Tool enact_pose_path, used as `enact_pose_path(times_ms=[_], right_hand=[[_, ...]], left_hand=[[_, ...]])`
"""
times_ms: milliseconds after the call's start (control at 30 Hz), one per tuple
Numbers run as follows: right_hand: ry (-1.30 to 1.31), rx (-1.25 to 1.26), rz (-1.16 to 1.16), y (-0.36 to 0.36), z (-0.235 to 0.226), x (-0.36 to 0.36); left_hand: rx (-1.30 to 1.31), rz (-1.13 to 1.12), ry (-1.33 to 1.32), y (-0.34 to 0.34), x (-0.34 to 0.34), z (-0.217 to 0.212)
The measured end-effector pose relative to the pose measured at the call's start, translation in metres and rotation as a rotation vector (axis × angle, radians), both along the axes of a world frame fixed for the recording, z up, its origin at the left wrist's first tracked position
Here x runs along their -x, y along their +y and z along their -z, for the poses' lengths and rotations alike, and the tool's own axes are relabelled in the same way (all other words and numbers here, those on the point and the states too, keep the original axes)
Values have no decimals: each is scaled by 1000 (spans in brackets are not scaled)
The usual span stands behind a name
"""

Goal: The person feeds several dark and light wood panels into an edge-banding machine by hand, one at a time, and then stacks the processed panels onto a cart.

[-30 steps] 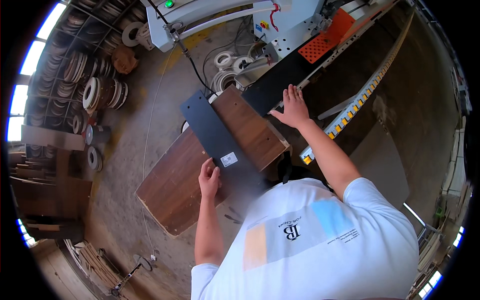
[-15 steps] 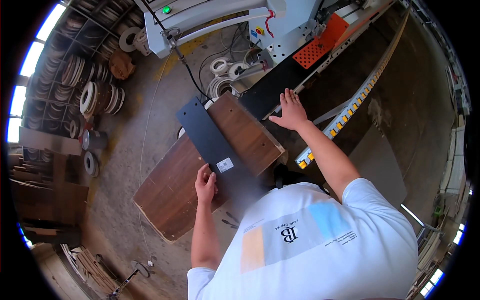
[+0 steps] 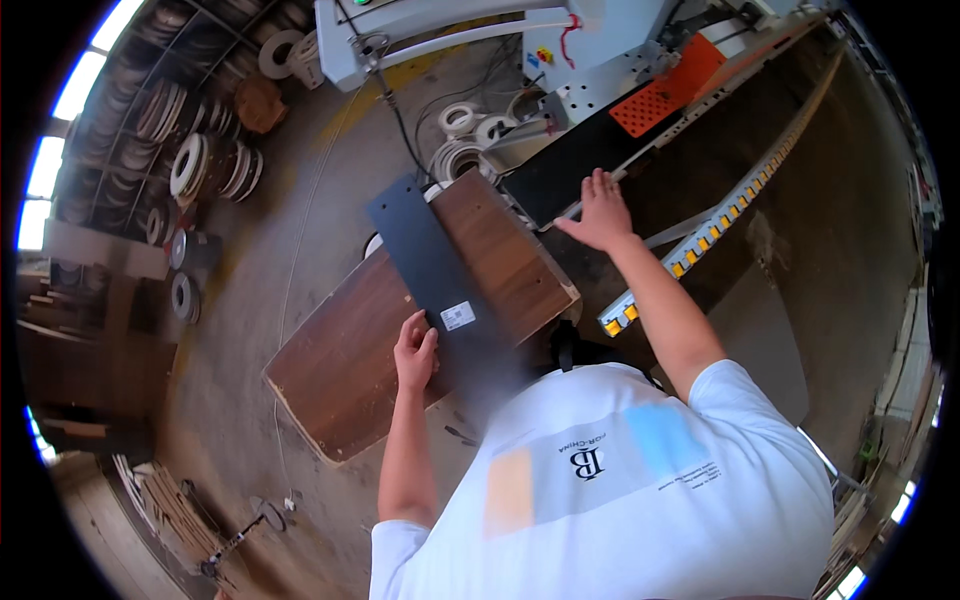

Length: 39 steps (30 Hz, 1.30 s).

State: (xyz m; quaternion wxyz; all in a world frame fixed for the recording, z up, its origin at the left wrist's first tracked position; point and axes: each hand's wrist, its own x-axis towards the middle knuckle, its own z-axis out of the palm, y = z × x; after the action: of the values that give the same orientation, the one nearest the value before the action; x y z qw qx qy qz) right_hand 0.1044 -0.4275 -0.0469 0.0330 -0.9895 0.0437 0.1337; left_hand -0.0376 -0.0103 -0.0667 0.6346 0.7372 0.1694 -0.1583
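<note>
A long dark grey panel (image 3: pixel 425 245) lies across the brown wood-grain board in front of me. It has small holes at its far end and a white label (image 3: pixel 457 316) nearer to me; its near end blurs beside my shirt. My left hand (image 3: pixel 414 352) is at the panel's left edge, fingers curled and thumb against it, closed on that edge. Farther off to the right, my right hand (image 3: pixel 603 212) rests palm down on the edge of the machine's black bed (image 3: pixel 572 165). Its fingers are outstretched, and nothing is in them.
The brown wood-grain board (image 3: pixel 345 365) sits low before me. A rail with yellow rollers (image 3: pixel 690 255) runs along the right. Beyond the black bed is an orange perforated plate (image 3: pixel 650 108). White edging rolls (image 3: pixel 460 150) lie by the machine; racks of coiled bands (image 3: pixel 190 170) stand left.
The whole view has shifted slightly, with the machine and racks now farther right in the picture. Both hands keep nearly the same places on the panel and the machine bed.
</note>
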Motion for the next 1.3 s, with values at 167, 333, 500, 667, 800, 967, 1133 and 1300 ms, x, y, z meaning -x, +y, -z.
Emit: enact_pose_path(times_ms=[167, 333, 500, 667, 800, 967, 1133, 1300], right_hand=[[5, 81, 32, -40, 0, -17], [26, 52, 90, -80, -1, -43], [-121, -413, 283, -73, -11, -40], [604, -964, 86, 61, -29, 76], [912, -655, -159, 112, 12, 144], [784, -863, 56, 121, 24, 175], [361, -704, 0, 57, -20, 148], [-80, -531, 33, 3, -61, 106]], left_hand=[[-1, -42, 1, -1, 0, 4], [-52, 1, -38, 5, 2, 14], [-84, 40, -88, 2, 7, 15], [-85, 89, -135, 8, 21, 19], [21, 206, -101, 18, 10, 16], [98, 157, -49, 19, 7, 14], [88, 77, -117, 12, 6, 20], [63, 74, -124, 15, 8, 22]])
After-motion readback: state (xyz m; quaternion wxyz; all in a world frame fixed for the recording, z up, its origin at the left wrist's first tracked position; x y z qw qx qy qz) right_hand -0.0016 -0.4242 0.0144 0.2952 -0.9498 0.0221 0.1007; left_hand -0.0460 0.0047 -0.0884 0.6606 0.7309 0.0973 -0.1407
